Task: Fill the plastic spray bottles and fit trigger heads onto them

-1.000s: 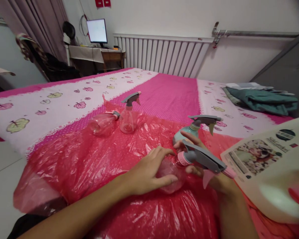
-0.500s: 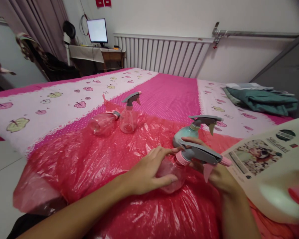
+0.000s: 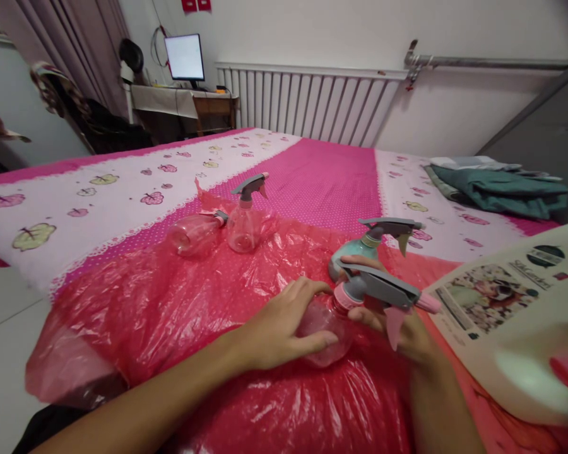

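A clear pink spray bottle (image 3: 322,328) lies tilted on a red plastic sheet (image 3: 180,315) spread over the bed. My left hand (image 3: 279,328) wraps round the bottle's body. My right hand (image 3: 397,328) grips its grey trigger head (image 3: 381,287) with the pink collar at the neck. Just behind stands a teal spray bottle (image 3: 355,252) with a grey trigger.
Two more pink spray bottles sit further back, one upright (image 3: 243,224) and one lying down (image 3: 192,234). A large white jug (image 3: 515,315) with a printed label fills the near right. Folded green clothes (image 3: 497,189) lie at the bed's right. A radiator (image 3: 307,104) and desk with monitor (image 3: 184,58) stand behind.
My right hand has turned the grey trigger head slightly at the bottle's neck. The left hand holds the bottle in the same place.
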Demonstrator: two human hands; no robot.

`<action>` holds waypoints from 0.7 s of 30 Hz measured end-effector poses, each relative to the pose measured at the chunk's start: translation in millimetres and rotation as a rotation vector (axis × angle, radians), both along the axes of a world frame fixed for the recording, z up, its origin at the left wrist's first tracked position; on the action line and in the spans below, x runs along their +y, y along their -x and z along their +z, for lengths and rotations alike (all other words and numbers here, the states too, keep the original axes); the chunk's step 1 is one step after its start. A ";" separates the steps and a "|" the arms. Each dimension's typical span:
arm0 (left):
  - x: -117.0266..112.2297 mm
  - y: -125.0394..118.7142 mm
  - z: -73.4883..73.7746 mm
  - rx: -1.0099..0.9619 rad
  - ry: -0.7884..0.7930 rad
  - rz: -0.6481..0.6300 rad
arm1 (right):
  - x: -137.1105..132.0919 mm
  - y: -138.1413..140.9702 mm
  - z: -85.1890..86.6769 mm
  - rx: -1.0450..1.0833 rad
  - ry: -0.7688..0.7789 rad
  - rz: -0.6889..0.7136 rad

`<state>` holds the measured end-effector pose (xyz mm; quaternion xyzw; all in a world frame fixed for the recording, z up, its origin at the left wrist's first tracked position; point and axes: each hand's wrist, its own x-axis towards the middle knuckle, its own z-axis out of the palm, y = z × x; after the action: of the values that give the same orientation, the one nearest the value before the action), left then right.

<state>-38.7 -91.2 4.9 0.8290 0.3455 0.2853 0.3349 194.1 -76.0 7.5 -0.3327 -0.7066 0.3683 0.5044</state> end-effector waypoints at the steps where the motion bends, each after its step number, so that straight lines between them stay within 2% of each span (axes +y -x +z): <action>1: 0.1 0.0 -0.3 -0.002 0.000 -0.004 | -0.1 0.0 -1.1 0.009 -0.011 -0.019; 6: 0.5 0.2 -1.7 0.001 -0.002 -0.009 | -1.6 1.4 -1.0 -0.007 -0.024 -0.031; 10: 0.0 0.6 0.6 0.011 -0.008 -0.007 | -3.3 3.7 3.7 -0.032 0.035 0.024; 15: 0.5 2.6 -1.8 -0.007 -0.030 -0.012 | -5.3 4.9 5.5 -0.083 0.073 0.028; 18: 0.1 2.8 -6.5 -0.079 -0.073 0.042 | -6.1 4.4 3.0 -0.096 0.117 0.083; 21: -1.3 1.4 -7.5 -0.179 -0.197 0.159 | -6.4 3.8 -0.2 -0.116 0.119 0.131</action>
<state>-40.1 -92.5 -2.7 0.7992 0.3492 0.4161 0.2574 190.3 -82.4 7.4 -0.3360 -0.7318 0.4218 0.4169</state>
